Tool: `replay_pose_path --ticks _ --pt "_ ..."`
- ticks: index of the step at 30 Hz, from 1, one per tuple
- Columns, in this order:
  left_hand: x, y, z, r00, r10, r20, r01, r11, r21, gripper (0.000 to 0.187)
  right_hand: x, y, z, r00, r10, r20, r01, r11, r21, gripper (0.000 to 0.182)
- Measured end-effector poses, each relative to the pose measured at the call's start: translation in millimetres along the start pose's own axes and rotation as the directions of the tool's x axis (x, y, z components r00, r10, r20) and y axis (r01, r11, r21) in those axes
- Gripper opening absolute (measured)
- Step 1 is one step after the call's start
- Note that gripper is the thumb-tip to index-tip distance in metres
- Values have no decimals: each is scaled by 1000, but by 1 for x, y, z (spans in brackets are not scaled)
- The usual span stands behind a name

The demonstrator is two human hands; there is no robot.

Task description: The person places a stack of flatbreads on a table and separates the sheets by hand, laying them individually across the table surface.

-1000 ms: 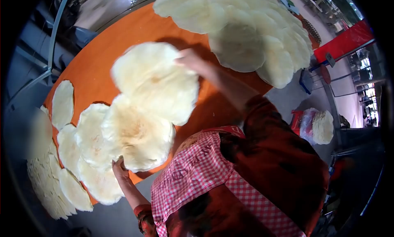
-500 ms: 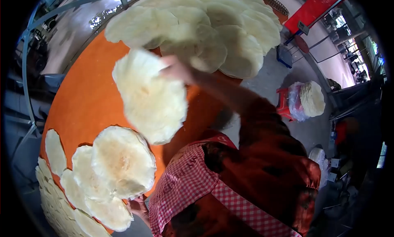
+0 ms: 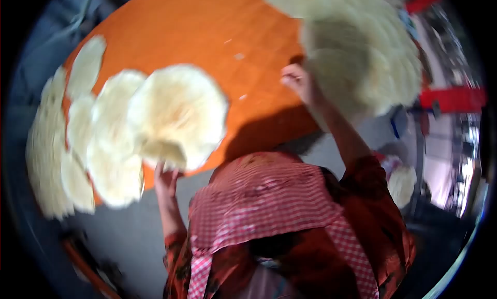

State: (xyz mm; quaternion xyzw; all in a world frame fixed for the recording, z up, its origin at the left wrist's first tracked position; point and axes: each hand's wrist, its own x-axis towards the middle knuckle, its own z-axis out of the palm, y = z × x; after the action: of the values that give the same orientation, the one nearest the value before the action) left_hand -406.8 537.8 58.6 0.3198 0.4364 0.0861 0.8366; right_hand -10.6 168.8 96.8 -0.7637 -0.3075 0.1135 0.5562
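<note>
On the orange table point(image 3: 248, 56) lies a stack of round pale flatbreads point(image 3: 178, 110) near the front edge. My left hand point(image 3: 166, 181) is at the near edge of this stack, its fingers gripping the rim, partly under it. My right hand point(image 3: 299, 80) is raised over the table beside the large spread of overlapping flatbreads point(image 3: 383, 56) on the right; its fingers are curled together, and nothing shows in them. More flatbreads point(image 3: 114, 144) overlap just left of the stack.
Many overlapping flatbreads point(image 3: 46, 149) line the far left edge, with a single one point(image 3: 87, 66) beside them. At the right are a red panel point(image 3: 453, 99) and, on the floor side, another flatbread stack point(image 3: 402, 186).
The view has turned, so the table's contents sit differently. The flatbread that was at my right hand is no longer there. My left hand is now more visible at the stack's edge.
</note>
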Motion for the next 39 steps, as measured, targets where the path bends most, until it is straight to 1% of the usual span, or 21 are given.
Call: replay_pose_path --ticks 1,2,3,4,5,6,7,9,11,12,15,16,19,25,26,28,29,31,32,35,39 --pt "13 -7 -14 999 39 -31 -42 996 -79 42 -1 -30 69 978 88 187 -100 993 58 24" --pt "7 -5 -4 995 90 -39 -94 989 -111 43 -5 -49 132 909 71 410 -108 992 67 35" --pt "3 -3 14 990 137 -25 -139 980 -139 44 -17 -58 186 810 171 561 -305 940 152 47" --pt "-2 -1 27 987 158 4 -156 976 -150 45 -21 -80 224 807 -24 591 -58 991 119 53" --pt "-6 0 33 984 175 36 -167 973 -159 46 -21 -107 248 752 -45 658 -8 997 77 58" --pt "-5 -3 28 987 154 39 -145 974 -175 46 -26 -113 270 737 -45 674 49 999 13 62" --pt "-7 1 32 988 150 27 -143 975 -169 45 -28 -107 295 738 -67 671 76 997 16 62" --pt "-11 1 38 982 186 27 -179 970 -164 44 -24 -117 312 691 31 723 -7 999 -37 50" --pt "-11 0 37 982 184 35 -174 967 -188 42 -21 -113 321 694 114 711 -158 988 -4 39" --pt "-10 0 36 982 184 39 -173 964 -201 42 -23 -107 326 753 65 655 -86 996 -1 33" --pt "-9 -1 34 984 177 30 -167 963 -210 40 -23 -111 325 714 52 698 -95 995 23 33" --pt "-6 -4 33 984 178 33 -166 961 -223 40 -25 -115 323 733 24 679 6 999 -42 31" --pt "-1 -5 28 990 136 25 -127 967 -219 43 -27 -106 331 747 29 664 43 995 -93 26" --pt "-10 -6 30 988 152 14 -145 961 -237 48 -14 -88 325 607 135 783 -243 970 22 13" --pt "-12 -5 29 988 146 47 -131 962 -238 47 -14 -88 325 592 109 799 -291 953 87 12" --pt "-15 -6 27 984 134 113 -104 964 -244 47 -16 -88 327 607 102 788 -242 968 60 10" --pt "-15 -10 26 979 164 122 -135 967 -217 47 -16 -91 327 614 99 783 -217 975 47 10" --pt "-12 -21 26 965 222 141 -199 967 -161 48 -14 -97 324 605 149 782 -268 963 24 11" --pt "-17 -21 33 972 219 90 -198 960 -198 53 -14 -98 324 599 174 782 -295 955 13 12" --pt "-12 -34 29 966 252 52 -240 955 -176 54 -11 -93 326 732 118 671 -166 986 8 13" --pt "-14 -36 30 968 245 58 -230 954 -192 57 -11 -94 324 801 22 599 -56 998 38 11"
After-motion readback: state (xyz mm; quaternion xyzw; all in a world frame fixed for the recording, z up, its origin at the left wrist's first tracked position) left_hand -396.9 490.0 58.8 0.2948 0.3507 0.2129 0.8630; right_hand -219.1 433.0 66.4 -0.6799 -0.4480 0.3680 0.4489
